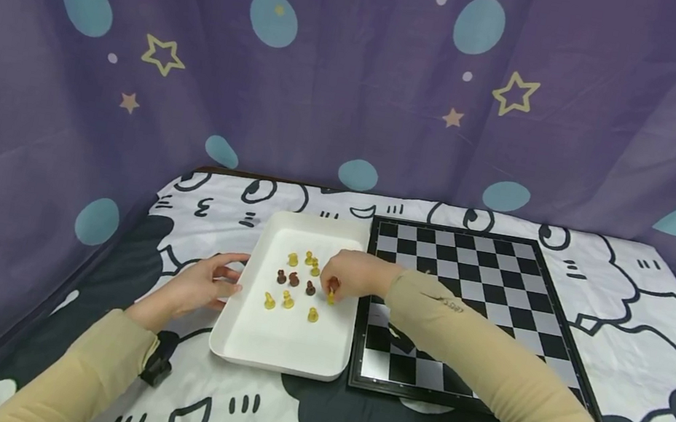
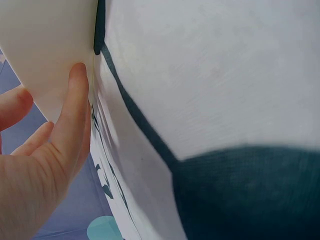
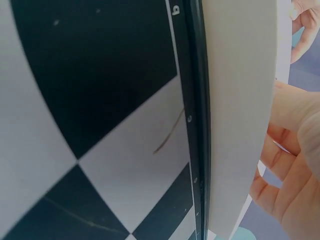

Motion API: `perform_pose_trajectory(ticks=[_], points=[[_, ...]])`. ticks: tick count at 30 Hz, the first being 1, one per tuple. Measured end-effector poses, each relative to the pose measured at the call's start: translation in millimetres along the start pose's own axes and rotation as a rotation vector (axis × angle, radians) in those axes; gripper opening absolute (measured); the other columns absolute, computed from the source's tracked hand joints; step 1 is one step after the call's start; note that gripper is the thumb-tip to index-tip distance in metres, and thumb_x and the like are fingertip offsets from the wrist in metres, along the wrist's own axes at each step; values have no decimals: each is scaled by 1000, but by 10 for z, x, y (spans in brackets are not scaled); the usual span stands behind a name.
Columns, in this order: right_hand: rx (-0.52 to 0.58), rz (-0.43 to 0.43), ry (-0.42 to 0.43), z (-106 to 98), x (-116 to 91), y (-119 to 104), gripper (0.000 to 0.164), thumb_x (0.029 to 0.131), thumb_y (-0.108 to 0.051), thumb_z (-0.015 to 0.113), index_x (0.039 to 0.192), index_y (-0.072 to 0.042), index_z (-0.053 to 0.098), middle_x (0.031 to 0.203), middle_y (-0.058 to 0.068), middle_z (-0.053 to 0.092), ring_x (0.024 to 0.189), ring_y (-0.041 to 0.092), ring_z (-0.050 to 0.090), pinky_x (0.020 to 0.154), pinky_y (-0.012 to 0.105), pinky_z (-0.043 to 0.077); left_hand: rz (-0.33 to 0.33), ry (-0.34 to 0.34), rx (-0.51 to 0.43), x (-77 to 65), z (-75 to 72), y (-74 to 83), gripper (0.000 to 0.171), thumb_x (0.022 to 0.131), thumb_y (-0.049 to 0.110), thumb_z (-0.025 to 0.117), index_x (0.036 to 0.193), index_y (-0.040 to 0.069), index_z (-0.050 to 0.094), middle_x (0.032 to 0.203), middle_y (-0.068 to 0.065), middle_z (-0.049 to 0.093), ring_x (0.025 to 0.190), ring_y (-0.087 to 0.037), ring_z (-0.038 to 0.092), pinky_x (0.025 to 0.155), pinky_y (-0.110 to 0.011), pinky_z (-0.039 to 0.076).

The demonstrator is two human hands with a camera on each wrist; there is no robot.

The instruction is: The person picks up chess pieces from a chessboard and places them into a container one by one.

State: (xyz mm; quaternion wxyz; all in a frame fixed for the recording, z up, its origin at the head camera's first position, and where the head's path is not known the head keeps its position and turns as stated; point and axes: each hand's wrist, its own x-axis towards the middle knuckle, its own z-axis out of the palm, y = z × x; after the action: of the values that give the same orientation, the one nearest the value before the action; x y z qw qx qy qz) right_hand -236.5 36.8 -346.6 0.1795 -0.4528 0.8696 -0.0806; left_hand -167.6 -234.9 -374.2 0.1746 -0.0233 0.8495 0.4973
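Note:
A white tray [image 1: 280, 346] holds several small yellow and dark red-brown chess pieces, some standing and some lying. My left hand [image 1: 201, 289] is at the tray's left side, fingers loosely bent and fingertips against the outer wall; the left wrist view shows a fingertip [image 2: 78, 75] on that wall. Reaching over the tray's right side, my right hand [image 1: 354, 274] has its fingers curled down and pinches a yellow chess piece [image 1: 331, 298]. In the right wrist view the tray's wall [image 3: 240, 115] hides those fingertips. Three dark pieces [image 1: 294, 279] lie left of the right hand.
Right beside the tray lies a black-framed chessboard [image 1: 499, 284] with black and silver squares, my right forearm [image 1: 475, 351] crossing above it. A patterned cloth [image 1: 646, 319] covers the table. Behind it hangs a purple curtain [image 1: 343, 94]. A black band [image 1: 158, 360] is on my left wrist.

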Motion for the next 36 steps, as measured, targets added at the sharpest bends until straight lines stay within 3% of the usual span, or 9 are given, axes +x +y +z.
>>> perform_pose_trajectory(ticks=[16,24,30,36], points=[[47,19,14,-35,-33,18,12,78,-13,78,88,-13,72,78,-5,62,73,10,52,71,25,45,-7,10,12,20,-7,-9,61,94,5,55,149,9,28,130,-26,45,101,-27,61,79,-41,56],[85,-12,53,-123,-131,12,12,80,-13,76,91,-11,72,76,-4,61,71,10,51,67,24,44,-1,0,11,4,5,1,61,94,5,56,149,8,27,130,-27,44,103,-29,61,79,-41,56],[102,-32,125,-181,-292,44,18,82,-17,75,98,-9,71,79,-4,63,70,9,52,66,23,45,-7,7,5,19,0,-12,61,94,4,55,149,9,28,130,-27,45,101,-27,61,79,-41,56],[152,-48,188,-131,-588,95,20,84,-16,72,103,-8,71,84,-4,66,74,7,55,70,23,48,-8,15,10,33,-3,-28,61,94,4,55,148,10,29,130,-26,45,101,-27,61,79,-41,56]])
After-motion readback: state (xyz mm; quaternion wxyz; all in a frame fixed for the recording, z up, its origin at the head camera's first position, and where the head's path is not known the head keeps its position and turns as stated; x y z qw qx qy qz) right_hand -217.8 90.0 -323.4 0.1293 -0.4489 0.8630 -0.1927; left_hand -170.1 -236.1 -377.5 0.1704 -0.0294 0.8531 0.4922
